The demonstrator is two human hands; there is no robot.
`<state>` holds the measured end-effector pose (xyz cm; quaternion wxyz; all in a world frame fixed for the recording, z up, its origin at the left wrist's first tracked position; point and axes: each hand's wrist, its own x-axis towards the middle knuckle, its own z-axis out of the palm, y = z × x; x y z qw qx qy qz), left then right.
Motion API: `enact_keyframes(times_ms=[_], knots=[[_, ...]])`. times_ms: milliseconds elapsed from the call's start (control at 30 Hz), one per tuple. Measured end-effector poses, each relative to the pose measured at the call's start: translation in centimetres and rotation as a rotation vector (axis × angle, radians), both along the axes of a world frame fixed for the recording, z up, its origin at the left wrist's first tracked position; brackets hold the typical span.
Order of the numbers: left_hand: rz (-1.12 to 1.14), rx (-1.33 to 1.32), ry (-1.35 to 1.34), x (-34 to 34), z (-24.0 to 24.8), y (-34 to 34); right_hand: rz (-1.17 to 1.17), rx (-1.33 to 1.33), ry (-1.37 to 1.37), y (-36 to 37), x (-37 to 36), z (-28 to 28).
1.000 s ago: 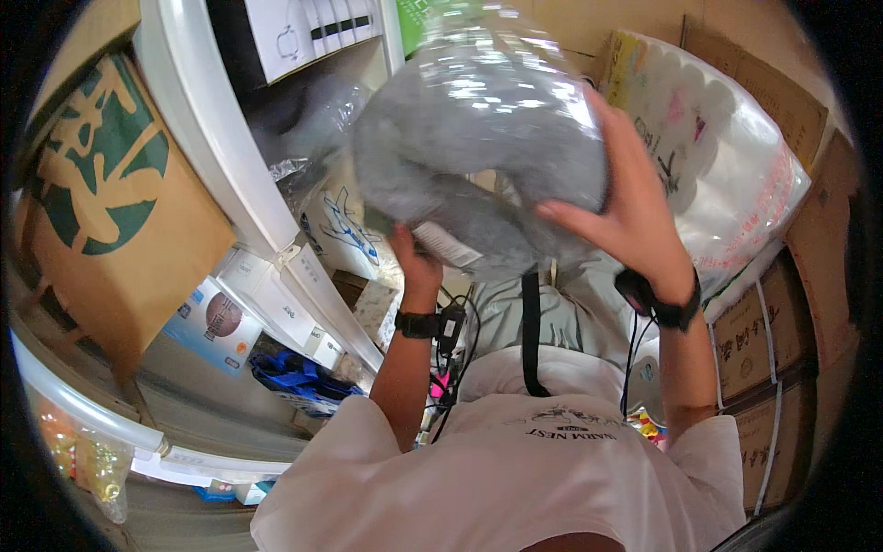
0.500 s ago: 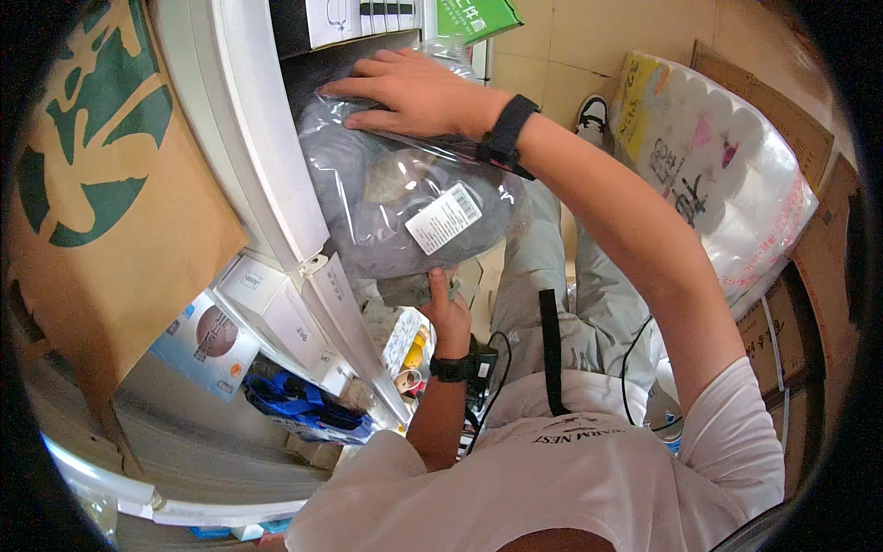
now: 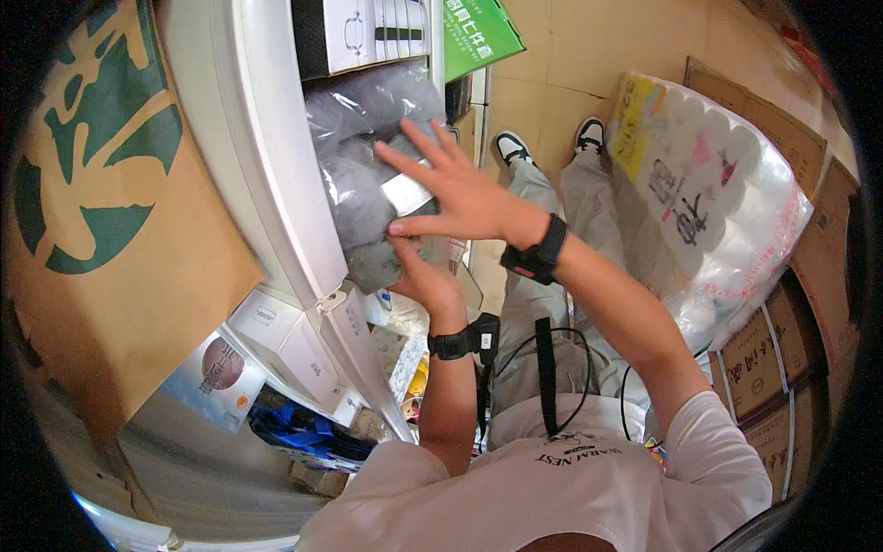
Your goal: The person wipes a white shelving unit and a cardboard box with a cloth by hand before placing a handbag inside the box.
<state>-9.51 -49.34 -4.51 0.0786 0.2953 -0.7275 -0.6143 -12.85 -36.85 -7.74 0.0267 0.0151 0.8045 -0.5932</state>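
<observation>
A soft grey padded item (image 3: 354,189) in a clear plastic bag, cushion-like, sits in a shelf opening with a white label (image 3: 407,194) facing outward. My right hand (image 3: 464,193) lies over its outer side, fingers spread and flat, touching the bag beside the label. Below it, my left hand (image 3: 428,281) holds the near lower end of the bag; its thumb points up along the plastic and the other fingers are partly hidden. Both wrists wear black straps.
Above the bag stand a white box (image 3: 368,37) and a green box (image 3: 478,41). A white shelf post (image 3: 276,138) and a brown paper bag (image 3: 184,304) are at the left. A plastic-wrapped pack of rolls (image 3: 708,193) stands right of my legs, by brown cartons (image 3: 759,368).
The bagged grey item has moved left and deeper into the shelf opening, turning its label side. My right hand has slid from its top to its outer side, fingers spreading.
</observation>
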Motion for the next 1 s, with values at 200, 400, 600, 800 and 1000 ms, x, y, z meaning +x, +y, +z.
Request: enact_keyframes(times_ms=[200, 400, 600, 800, 1000], knots=[[-0.147, -0.061, -0.061, -2.0, -1.0, -1.2, -0.009, -0.124, 0.034, -1.3, -3.1, -2.3], [-0.116, -0.038, 0.006, -4.2, -3.3, 0.4, -0.15, 0.06, 0.145, -2.0, -4.3, -4.8], [-0.154, -0.07, -0.039, -1.8, -4.4, -2.2, -0.274, 0.152, 0.053, -3.2, -0.7, -3.4], [-0.117, 0.002, -0.069, 4.3, -1.2, -2.8, -0.327, 0.086, -0.142, -3.3, 4.1, 0.6], [-0.342, -0.019, -0.158, 9.7, 2.9, -2.2, -0.38, -0.006, -0.113, -1.9, 13.1, 3.6]])
